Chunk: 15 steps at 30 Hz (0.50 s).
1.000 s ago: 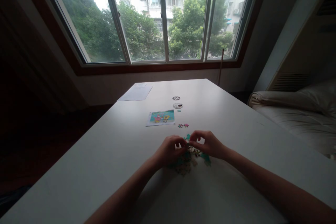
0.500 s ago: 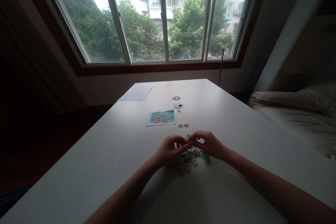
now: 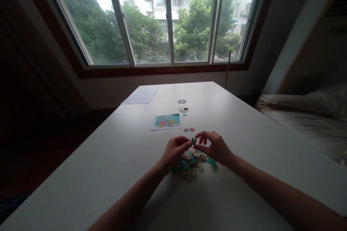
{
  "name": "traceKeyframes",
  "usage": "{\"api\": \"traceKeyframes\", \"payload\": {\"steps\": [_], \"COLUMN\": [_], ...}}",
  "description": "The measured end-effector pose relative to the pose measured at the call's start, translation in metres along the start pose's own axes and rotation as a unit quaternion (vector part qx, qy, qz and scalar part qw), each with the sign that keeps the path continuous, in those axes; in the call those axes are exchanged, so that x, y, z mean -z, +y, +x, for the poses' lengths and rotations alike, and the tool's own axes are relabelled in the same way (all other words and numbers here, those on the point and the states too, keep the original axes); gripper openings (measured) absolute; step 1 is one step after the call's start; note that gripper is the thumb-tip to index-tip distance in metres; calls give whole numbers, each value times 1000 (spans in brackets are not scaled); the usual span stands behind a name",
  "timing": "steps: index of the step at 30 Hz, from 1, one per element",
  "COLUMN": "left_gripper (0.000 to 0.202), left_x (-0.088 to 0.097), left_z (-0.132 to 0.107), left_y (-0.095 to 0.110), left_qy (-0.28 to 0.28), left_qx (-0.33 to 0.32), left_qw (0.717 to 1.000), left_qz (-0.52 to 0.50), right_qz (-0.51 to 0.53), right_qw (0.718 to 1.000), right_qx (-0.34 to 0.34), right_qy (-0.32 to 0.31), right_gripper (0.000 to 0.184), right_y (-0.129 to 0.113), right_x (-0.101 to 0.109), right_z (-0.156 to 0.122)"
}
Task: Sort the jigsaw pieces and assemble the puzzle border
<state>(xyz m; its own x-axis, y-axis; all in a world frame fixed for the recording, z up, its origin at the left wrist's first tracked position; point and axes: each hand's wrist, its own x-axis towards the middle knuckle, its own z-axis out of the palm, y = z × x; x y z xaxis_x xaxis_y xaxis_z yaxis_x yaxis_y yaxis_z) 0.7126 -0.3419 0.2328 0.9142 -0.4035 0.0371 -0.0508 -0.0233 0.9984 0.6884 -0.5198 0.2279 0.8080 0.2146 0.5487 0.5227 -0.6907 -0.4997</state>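
My left hand [image 3: 175,151] pinches a small green puzzle piece [image 3: 194,140] between thumb and fingertips. Just to its right, my right hand [image 3: 214,145] is open, its thumb and fingers curved apart around the piece's right side. Below both hands lies a loose pile of puzzle pieces [image 3: 193,164], some green or teal and others showing a plain tan side. My left hand and wrist cover part of the pile's edge. Beyond the hands are pink puzzle pieces [image 3: 189,130] set side by side.
A picture sheet [image 3: 166,121] with cartoon figures lies left of the pink pieces. Farther back are a single teal piece [image 3: 184,114], two round discs [image 3: 183,109] and white paper [image 3: 139,96] on the white table [image 3: 108,162]. A couch [image 3: 300,112] stands at right.
My right hand's fingers have come apart and lifted slightly away from the left. The green piece now shows in my left fingertips, raised above the pile.
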Motion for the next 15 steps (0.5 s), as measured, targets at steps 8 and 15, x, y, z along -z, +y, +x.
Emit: {"api": "traceKeyframes", "payload": {"steps": [8,15], "left_gripper": [36,37], "left_x": [1,0], "left_z": [1,1], "left_y": [-2,-3], "left_qy": [3,8], "left_qx": [-4,-13], "left_qw": [1000,999], "left_qz": [15,35], "right_qz": [-17,-19], "right_qw": [999,999], "right_qx": [23,27], "right_qy": [23,13], "right_gripper": [22,22], "right_y": [-1,-2], "right_x": [1,-1], "right_z": [0,0]}}
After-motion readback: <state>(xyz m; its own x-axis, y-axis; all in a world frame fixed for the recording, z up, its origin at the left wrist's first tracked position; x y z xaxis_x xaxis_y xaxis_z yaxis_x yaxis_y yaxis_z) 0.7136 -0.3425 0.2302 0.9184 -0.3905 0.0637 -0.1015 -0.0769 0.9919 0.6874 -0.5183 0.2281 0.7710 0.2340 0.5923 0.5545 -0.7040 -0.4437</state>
